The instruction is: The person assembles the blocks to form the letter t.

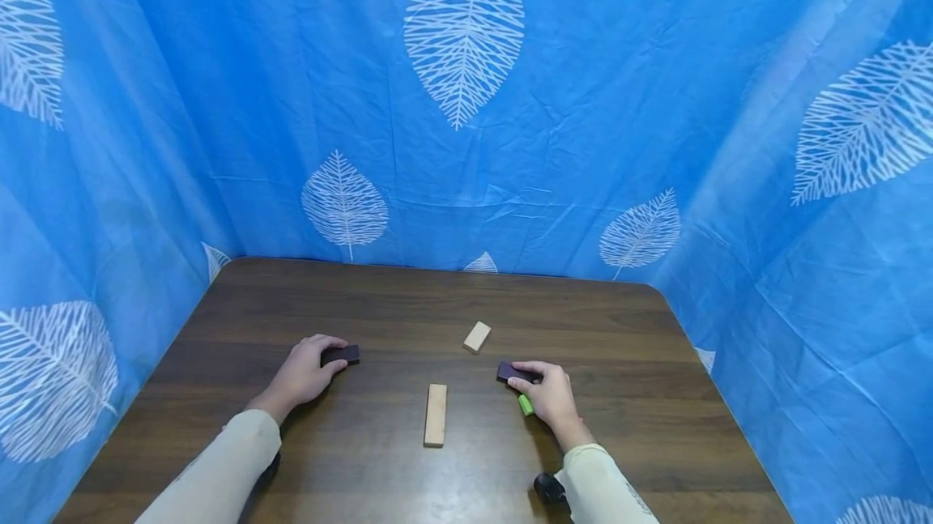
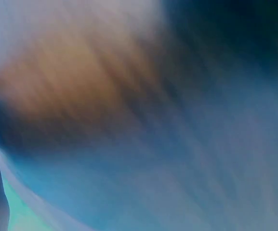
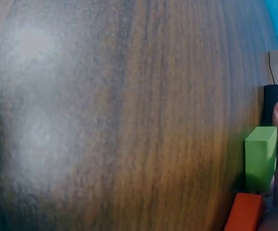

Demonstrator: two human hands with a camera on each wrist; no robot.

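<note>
My left hand (image 1: 302,374) grips a dark block (image 1: 351,355) between thumb and fingers, at the left of the table. Across from it, my right hand (image 1: 555,398) pinches a dark purple block (image 1: 505,372) by its right end. Just below that block, a small green block (image 1: 526,405) shows partly under the right hand. The right wrist view has the green block (image 3: 260,161) beside the thumb, with a red block (image 3: 244,214) nearer the camera. The left wrist view is mostly blurred, and the held block does not show there.
A long pale wooden block (image 1: 435,415) lies between the hands on the brown table (image 1: 364,467). Farther back sits a shorter pale block (image 1: 477,337). Blue curtain (image 1: 547,184) with white leaf prints surrounds the table's back and sides.
</note>
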